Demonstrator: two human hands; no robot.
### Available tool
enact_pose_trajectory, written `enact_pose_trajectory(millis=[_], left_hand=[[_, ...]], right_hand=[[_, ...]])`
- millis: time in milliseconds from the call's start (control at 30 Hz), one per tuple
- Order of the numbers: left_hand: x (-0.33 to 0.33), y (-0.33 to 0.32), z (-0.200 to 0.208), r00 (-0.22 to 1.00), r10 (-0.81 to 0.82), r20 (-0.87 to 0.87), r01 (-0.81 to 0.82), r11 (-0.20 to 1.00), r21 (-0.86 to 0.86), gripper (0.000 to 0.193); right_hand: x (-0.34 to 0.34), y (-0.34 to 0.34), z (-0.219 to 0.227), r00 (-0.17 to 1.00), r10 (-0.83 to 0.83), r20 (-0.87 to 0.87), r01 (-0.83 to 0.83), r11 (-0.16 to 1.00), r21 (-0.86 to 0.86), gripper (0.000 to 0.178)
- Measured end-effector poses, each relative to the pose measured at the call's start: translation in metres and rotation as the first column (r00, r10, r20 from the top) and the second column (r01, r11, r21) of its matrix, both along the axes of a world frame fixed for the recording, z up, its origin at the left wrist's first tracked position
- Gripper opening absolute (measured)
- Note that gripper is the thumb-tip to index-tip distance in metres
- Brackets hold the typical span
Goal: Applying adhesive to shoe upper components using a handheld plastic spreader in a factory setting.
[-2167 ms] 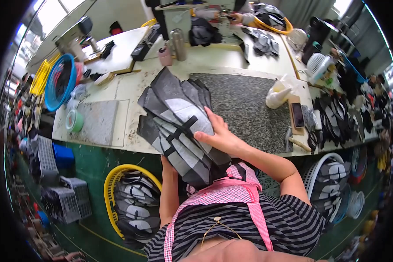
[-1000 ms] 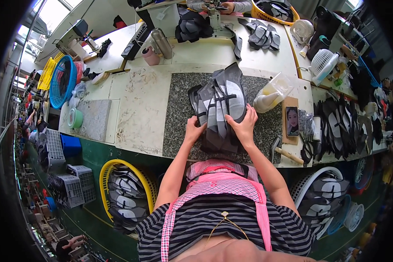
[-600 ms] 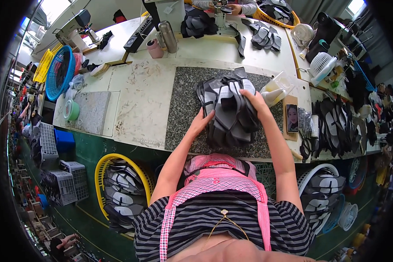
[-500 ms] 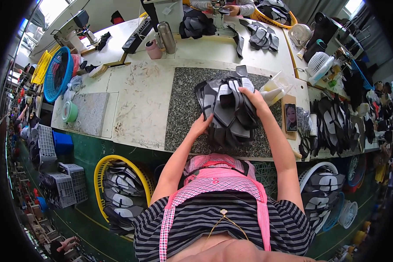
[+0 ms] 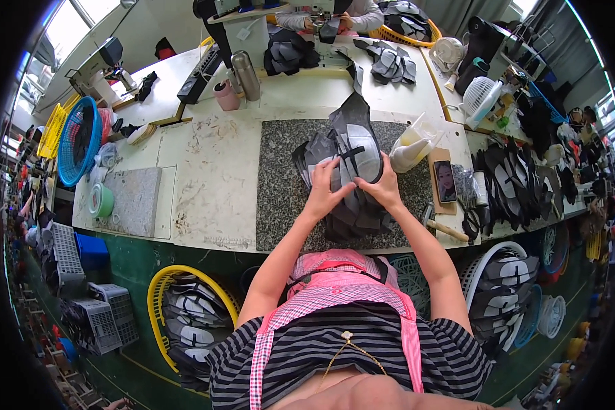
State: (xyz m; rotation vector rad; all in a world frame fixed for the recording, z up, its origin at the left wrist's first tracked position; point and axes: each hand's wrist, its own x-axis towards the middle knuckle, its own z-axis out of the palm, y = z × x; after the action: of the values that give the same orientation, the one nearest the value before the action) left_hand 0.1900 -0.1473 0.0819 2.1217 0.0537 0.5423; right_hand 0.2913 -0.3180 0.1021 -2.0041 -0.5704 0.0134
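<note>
A pile of black and grey shoe uppers [image 5: 318,147] lies on the speckled stone slab [image 5: 275,205] in front of me. One upper [image 5: 363,147] with a light grey patch and dark cross-shaped strip lies spread on top, its narrow end pointing away. My left hand [image 5: 324,193] grips the near left part of this upper, index finger and thumb on it. Closed around its near right edge is my right hand [image 5: 381,186], thumb on top and fingers partly hidden. The two thumbs almost meet.
Right of the pile stand a whitish plastic bottle [image 5: 408,154], a phone [image 5: 445,181] and a hammer [image 5: 447,229]. More uppers fill a yellow basket [image 5: 158,321] and a white basket [image 5: 473,273] below the table. Across the table, another person's hands [image 5: 345,22] work at a sewing machine.
My hands have moved from the pile's sides to its middle, closer together. The top upper now lies spread out with its narrow end away from me. The whole view has shifted slightly.
</note>
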Motion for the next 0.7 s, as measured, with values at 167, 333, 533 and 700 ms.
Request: enact_pose_trajectory(millis=[167,333,533,700], left_hand=[[0.011,0.003,-0.034,1.000,-0.003,-0.015,0.002,0.993,-0.120,0.068],[0.008,-0.009,-0.009,0.989,0.113,-0.100,-0.116,0.993,-0.024,0.061],[0.004,-0.030,0.019,0.970,0.224,-0.097,-0.225,0.974,0.004,0.053],[0.007,-0.029,-0.003,0.971,0.199,-0.129,-0.232,0.908,-0.349,0.042]], right_hand=[[0.021,-0.012,0.006,0.869,0.086,-0.488,0.164,0.879,0.447,0.067],[0.035,-0.043,0.087,0.851,0.168,-0.498,0.175,0.803,0.570,0.053],[0.009,-0.042,0.175,0.929,0.221,-0.298,0.053,0.715,0.697,0.063],[-0.026,-0.003,0.099,0.954,0.088,-0.287,0.034,0.918,0.395,0.077]])
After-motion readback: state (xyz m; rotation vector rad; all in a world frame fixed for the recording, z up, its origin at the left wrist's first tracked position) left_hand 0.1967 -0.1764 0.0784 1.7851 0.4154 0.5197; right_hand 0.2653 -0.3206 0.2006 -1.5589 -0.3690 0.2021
